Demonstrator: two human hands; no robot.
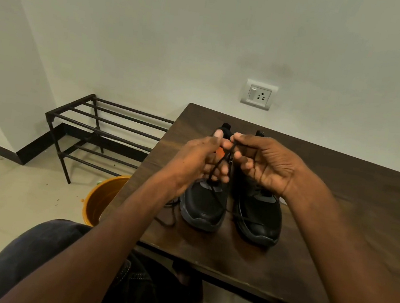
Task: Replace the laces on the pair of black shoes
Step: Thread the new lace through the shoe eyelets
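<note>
Both hands cover the shoes' eyelets and tongues, so the lacing is anyone's guess; the surface (341,197) runs off the right edge.

A pair of black shoes, the left shoe (205,203) and the right shoe (260,211), is set side by side on a dark wooden table (325,220). A black lace (220,164) is pinched above the left shoe by the left hand (200,159) and the right hand (266,165). An orange bucket (102,199) and a black metal rack (104,132) are seen on the floor.
</note>
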